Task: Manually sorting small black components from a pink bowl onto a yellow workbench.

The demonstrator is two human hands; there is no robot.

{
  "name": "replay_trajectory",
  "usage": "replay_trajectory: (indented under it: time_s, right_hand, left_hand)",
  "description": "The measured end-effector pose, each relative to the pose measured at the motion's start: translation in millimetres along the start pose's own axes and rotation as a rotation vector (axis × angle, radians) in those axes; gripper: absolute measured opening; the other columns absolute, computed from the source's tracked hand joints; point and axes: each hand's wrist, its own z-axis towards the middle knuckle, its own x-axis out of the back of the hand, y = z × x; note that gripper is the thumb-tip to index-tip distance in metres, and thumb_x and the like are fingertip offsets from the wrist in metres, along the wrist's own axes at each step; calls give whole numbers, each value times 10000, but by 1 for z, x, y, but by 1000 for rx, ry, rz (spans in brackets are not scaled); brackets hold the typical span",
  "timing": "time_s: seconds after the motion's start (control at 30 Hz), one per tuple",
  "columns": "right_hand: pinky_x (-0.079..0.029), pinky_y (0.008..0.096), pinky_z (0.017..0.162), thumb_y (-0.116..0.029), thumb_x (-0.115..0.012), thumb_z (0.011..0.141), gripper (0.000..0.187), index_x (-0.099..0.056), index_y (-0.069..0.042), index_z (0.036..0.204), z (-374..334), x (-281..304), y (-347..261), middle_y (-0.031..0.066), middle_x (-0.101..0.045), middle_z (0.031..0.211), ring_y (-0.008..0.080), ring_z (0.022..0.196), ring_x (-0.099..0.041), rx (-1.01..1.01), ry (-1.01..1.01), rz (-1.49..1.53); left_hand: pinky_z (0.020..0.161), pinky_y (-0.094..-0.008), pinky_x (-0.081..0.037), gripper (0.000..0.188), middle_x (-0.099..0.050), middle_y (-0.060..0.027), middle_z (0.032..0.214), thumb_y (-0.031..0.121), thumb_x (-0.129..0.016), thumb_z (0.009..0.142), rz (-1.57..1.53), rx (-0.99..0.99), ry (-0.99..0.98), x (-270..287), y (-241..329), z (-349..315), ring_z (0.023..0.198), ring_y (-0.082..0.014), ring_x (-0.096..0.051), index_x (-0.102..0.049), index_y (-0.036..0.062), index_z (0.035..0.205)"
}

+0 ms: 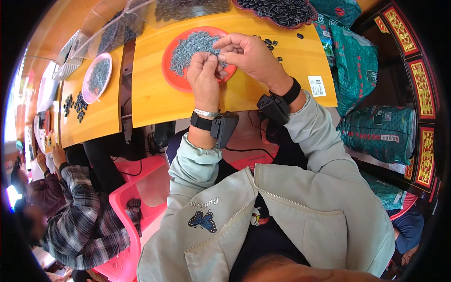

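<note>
Both my hands are raised over a round red-orange plate [170,77] heaped with small slender grey pieces [190,47]. My left hand [204,75] is closed, its thumb pressed against the curled fingers. Close beside it, my right hand [249,55] pinches with thumb and forefinger, and the fingertips of the two hands nearly meet. Whatever lies in the fingers is too small to make out. Several small black rounded pieces [268,42] are scattered on the wooden table just to the right of the plate.
A tray of black pieces [282,11] and a clear plastic bin [188,10] stand at the far edge. On the left table are a pink plate [109,70] of grey pieces and loose black ones [80,108]. Green sacks [357,70] lie right; a person in plaid [80,211] sits left.
</note>
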Motion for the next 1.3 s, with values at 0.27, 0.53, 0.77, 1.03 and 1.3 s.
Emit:
replay_trajectory:
  time_s: [0.27, 0.53, 0.77, 1.03, 1.3]
  right_hand:
    - [-466, 198, 614, -38, -575, 818, 199, -604, 34, 1002, -1, 4, 0, 3, -587, 757, 57, 687, -554, -1, -31, 60]
    - [-468, 200, 615, -54, -551, 837, 169, -613, 32, 968, 1, 11, -1, 22, -622, 760, 64, 692, -566, -8, -53, 34]
    - [-481, 214, 560, -63, -537, 845, 117, -609, 21, 882, 0, 9, -4, 27, -626, 728, 80, 610, -590, -18, -61, 26]
    - [-478, 222, 520, -77, -540, 825, 125, -607, 28, 835, 0, 7, 0, 45, -626, 645, 91, 559, -601, -30, -23, -41]
    - [-474, 199, 602, -87, -544, 872, 158, -604, 19, 972, -2, 13, -11, 21, -601, 756, 71, 628, -579, -95, -37, -2]
  left_hand:
    - [500, -219, -404, 84, -511, -30, 652, 69, -462, 880, 61, 70, -139, 5, 10, 2, 536, -91, -483, -496, 12, 829]
    - [507, -208, -402, 98, -535, -27, 669, 85, -448, 883, 176, 49, -194, 6, 12, 1, 558, -81, -495, -502, 20, 833]
    - [512, -202, -403, 88, -551, -28, 684, 76, -459, 875, 169, 67, -153, 0, 13, -4, 563, -78, -499, -509, 26, 824]
    - [492, -216, -413, 93, -556, -35, 668, 67, -467, 878, 187, 2, -90, -5, 5, -8, 536, -88, -503, -518, 1, 837]
    - [514, -233, -425, 94, -531, -41, 651, 72, -484, 883, 120, -8, -90, -5, 5, -4, 537, -108, -501, -510, -4, 834]
